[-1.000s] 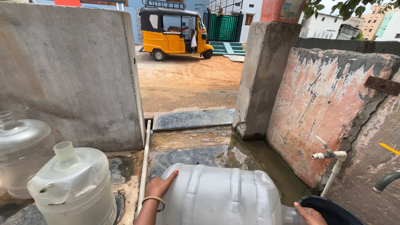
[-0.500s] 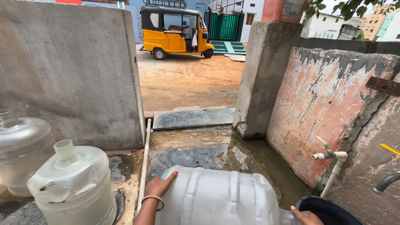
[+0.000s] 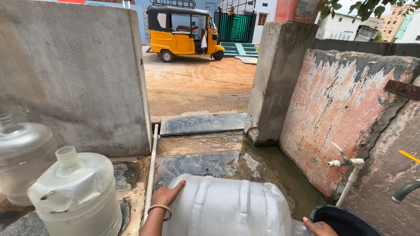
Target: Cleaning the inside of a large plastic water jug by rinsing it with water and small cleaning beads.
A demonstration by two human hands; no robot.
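Left hand (image 3: 168,196) flat against the base end of the big water jug (image 3: 227,207) — fingers spread, thumb up, palm pressed on, nothing gripped. Gold bangle (image 3: 160,209) on that wrist. Right hand (image 3: 319,227) at the neck end, only fingertips in frame at the bottom edge; touching the jug near its shoulder, degree of curl impossible to tell.

Jug lying on its side across the lower frame, base left, neck right, pointing toward the black tub (image 3: 345,220). Translucent, cloudy white plastic, ribbed rings round the body, scuffed. Contents not readable.

Around it:
- Black tub just beside the neck, partly cut off by the frame edge.
- White tap pipe (image 3: 350,175) rising by the peeling pink wall (image 3: 345,109), just above the tub.
- Thin white pipe (image 3: 151,170) lying on the ground just left of the left hand, running up toward the grey concrete wall (image 3: 74,78).
- Second jug (image 3: 76,196) upright at left, open neck, same cloudy plastic; third jug (image 3: 22,157) behind it, clearer, partly cut off.
- Wet stone slab floor (image 3: 210,161) ahead of the jug, puddled near the concrete pillar (image 3: 275,83).
- Gap between wall and pillar open to a dirt road (image 3: 197,83) — yellow three-wheeler (image 3: 181,32) parked well beyond, green gate (image 3: 234,27) behind it.
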